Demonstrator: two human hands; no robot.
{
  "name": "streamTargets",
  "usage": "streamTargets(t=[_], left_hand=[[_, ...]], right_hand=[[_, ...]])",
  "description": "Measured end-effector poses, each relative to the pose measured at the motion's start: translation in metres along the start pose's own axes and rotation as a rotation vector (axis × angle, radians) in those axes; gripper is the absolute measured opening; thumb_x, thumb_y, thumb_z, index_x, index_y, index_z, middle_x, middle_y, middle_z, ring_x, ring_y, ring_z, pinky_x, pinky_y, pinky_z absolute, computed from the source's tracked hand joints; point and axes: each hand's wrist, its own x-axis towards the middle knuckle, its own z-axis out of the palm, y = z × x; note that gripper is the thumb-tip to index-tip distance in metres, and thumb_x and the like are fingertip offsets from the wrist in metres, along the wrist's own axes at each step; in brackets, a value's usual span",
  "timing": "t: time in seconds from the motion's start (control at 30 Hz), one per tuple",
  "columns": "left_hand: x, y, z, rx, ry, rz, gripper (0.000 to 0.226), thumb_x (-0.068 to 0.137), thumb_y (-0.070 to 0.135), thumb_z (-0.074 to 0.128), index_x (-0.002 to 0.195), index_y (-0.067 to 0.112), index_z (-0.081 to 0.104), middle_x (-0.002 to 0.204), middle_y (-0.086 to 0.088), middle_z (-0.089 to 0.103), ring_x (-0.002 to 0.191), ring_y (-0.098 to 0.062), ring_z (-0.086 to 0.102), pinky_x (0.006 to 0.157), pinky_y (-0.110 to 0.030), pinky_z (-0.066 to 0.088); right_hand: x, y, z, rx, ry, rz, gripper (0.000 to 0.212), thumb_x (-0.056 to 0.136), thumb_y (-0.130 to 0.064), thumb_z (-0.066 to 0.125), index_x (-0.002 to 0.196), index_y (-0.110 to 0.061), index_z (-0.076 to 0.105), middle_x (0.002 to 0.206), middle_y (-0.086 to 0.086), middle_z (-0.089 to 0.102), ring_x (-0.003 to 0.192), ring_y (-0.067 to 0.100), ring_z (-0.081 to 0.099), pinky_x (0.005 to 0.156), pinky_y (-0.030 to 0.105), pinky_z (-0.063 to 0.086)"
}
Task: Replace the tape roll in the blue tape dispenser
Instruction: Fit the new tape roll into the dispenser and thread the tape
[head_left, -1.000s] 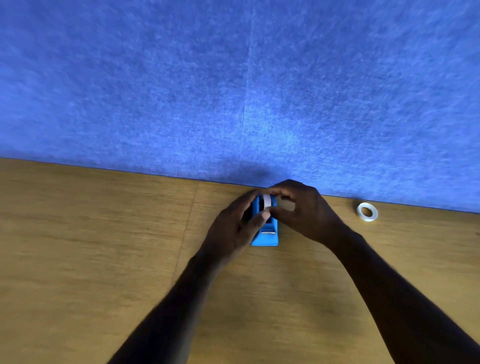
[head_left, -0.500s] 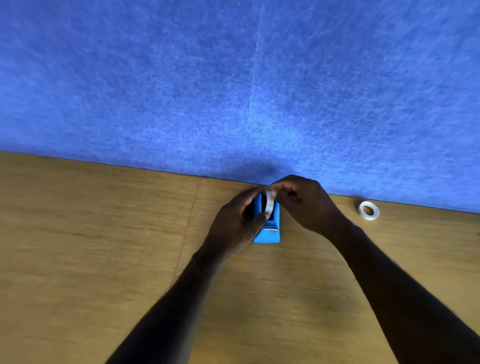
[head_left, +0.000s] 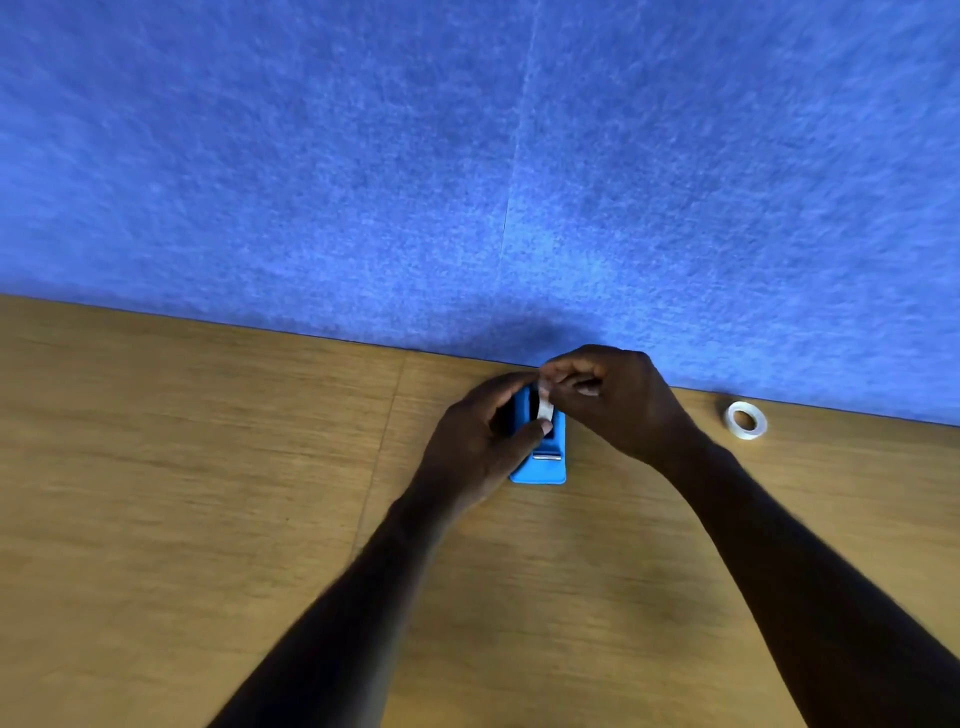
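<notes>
The blue tape dispenser (head_left: 540, 462) sits on the wooden surface (head_left: 182, 519), close to the blue felt wall (head_left: 467, 156) that rises from the surface's far edge. Its metal cutter end points toward the person. The left hand (head_left: 478, 441) is wrapped around the dispenser's left side, thumb pressed against a white tape roll (head_left: 545, 408) standing on edge in the dispenser's top. The right hand (head_left: 618, 400) comes in from the dispenser's right and pinches the upper part of that same roll between thumb and fingers. A second tape roll (head_left: 746, 420) lies flat on the surface, well to the right of the dispenser, near the wall.
</notes>
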Motion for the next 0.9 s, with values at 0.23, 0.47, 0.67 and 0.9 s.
streamTargets(t=[0.23,0.47,0.67,0.9], left_hand=[[0.000,0.001,-0.001,-0.005,0.001,-0.005,0.043,0.089,0.028,0.069,0.129,0.034,0.058,0.122,0.017,0.065,0.110,0.002,0.062,0.091,-0.029,0.055],[0.000,0.002,0.000,-0.004,0.003,-0.020,0.041,0.089,0.029,0.069,0.128,0.037,0.058,0.120,0.018,0.065,0.108,0.001,0.062,0.091,-0.032,0.055],[0.000,0.001,0.000,-0.001,0.000,-0.023,0.043,0.088,0.030,0.069,0.129,0.037,0.057,0.121,0.016,0.065,0.108,-0.001,0.063,0.090,-0.033,0.056],[0.000,0.001,0.000,-0.009,-0.001,-0.023,0.046,0.087,0.026,0.071,0.128,0.038,0.057,0.120,0.016,0.065,0.107,0.002,0.062,0.086,-0.022,0.056]], right_hand=[[0.006,-0.007,-0.004,-0.095,0.014,-0.023,0.005,0.084,-0.014,0.072,0.083,-0.017,0.075,0.080,-0.007,0.070,0.074,-0.003,0.064,0.063,0.005,0.043],[0.003,-0.006,-0.006,-0.076,-0.017,0.008,0.005,0.083,-0.017,0.072,0.086,-0.016,0.076,0.086,-0.005,0.072,0.077,-0.003,0.064,0.065,0.004,0.043],[0.006,-0.011,-0.011,-0.080,-0.062,0.067,0.003,0.083,-0.020,0.073,0.081,-0.022,0.073,0.074,-0.017,0.068,0.068,-0.016,0.059,0.059,0.001,0.039],[0.011,-0.013,-0.016,-0.091,-0.128,0.127,0.002,0.080,-0.026,0.073,0.080,-0.027,0.075,0.081,-0.014,0.074,0.076,-0.008,0.064,0.064,0.005,0.045]])
